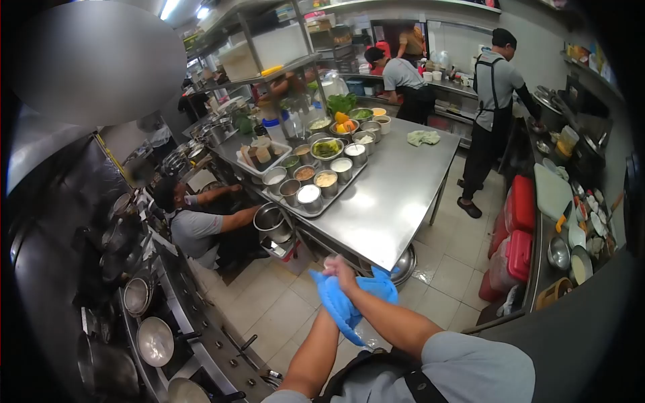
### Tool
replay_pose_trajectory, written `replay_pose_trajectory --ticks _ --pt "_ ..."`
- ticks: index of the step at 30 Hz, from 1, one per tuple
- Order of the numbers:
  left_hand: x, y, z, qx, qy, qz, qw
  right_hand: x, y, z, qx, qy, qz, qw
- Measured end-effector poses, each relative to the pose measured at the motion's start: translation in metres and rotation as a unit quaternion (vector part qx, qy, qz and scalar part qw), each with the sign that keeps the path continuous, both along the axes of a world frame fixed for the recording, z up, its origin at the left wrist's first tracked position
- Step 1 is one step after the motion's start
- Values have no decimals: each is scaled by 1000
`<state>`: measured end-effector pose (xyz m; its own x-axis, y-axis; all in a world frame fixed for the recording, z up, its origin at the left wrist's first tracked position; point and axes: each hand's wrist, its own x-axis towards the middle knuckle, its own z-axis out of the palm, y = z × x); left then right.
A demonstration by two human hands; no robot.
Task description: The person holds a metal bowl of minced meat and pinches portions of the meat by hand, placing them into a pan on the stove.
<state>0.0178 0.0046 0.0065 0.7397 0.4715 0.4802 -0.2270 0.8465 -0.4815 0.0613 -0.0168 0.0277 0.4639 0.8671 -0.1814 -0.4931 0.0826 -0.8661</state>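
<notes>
A blue cloth (344,299) is bunched around my wrists and hands, just in front of the near corner of the steel table. My right hand (342,273) presses over the top of it with bent fingers, closed on the cloth and against my left hand. Most of my left hand is hidden under the cloth and behind the right one, so its fingers do not show clearly. Both forearms are bare and reach forward from grey sleeves.
Many small steel containers of ingredients stand on a tray (312,213) on the steel table (383,201). A green cloth (422,138) lies at its far end. One person (201,225) crouches at left; others work behind. Pans (155,341) line the left stove. Red coolers (508,258) stand right.
</notes>
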Motion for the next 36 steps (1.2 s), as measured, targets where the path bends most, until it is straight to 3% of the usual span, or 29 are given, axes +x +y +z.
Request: replay_pose_trajectory --ticks 1,2,6,9,13,15,16,17,18,19,20,22,24,25,26,27,29,30,31,33,34,35,36 --pt "-3 5 3 2 5 0 1000 -8 -31 26 29 -302 29 952" --pt "-6 11 5 4 6 1 1000 -16 -74 66 53 -578 61 812" --pt "-1 13 11 29 57 27 998 -12 -111 97 81 -606 45 790" --pt "8 6 15 66 117 32 990 7 -104 114 121 -665 49 735" --pt "-6 -7 22 131 205 8 970 19 -101 123 137 -594 68 790" --pt "-31 -14 31 185 249 -1 951 30 -93 117 77 -618 132 771" --pt "-46 -21 39 219 263 -11 940 35 -90 104 72 -669 91 734" --pt "-59 -23 48 250 279 -19 927 38 -92 104 70 -669 89 734" --pt "-66 -25 66 253 278 -20 927 44 -94 105 41 -721 69 688" --pt "-82 -34 89 320 438 -7 840 51 -93 108 13 -768 50 639" --pt "-95 -38 96 369 583 6 723 57 -92 109 5 -703 49 710" --pt "-121 -35 73 378 710 55 592 94 -88 102 31 -681 27 731" --pt "-162 -28 11 348 835 1 426 144 -81 99 34 -626 -42 778" --pt "-178 -34 -6 318 871 -15 374 174 -75 97 11 -590 -78 803" --pt "-191 -43 -20 285 903 -31 321 213 -67 96 -1 -620 -108 777" --pt "-205 -56 -33 272 912 -51 301 255 -56 96 -9 -649 -136 748" --pt "-224 -83 -58 233 927 -67 286 342 -31 100 -159 -555 -126 807" --pt "-232 -102 -71 205 935 -105 269 397 -15 83 -137 -625 -175 749" --pt "-236 -120 -83 171 941 -144 254 440 -3 89 -204 -604 -172 751" --pt "-244 -166 -113 89 953 -118 266 549 28 62 -251 -655 -187 688" --pt "-234 -197 -110 79 959 -142 231 589 33 68 -253 -654 -161 695" --pt "-218 -210 -103 64 964 -164 199 687 61 6 -278 -706 -114 642" --pt "-201 -232 -106 66 960 -197 190 696 67 49 -332 -765 -80 546"
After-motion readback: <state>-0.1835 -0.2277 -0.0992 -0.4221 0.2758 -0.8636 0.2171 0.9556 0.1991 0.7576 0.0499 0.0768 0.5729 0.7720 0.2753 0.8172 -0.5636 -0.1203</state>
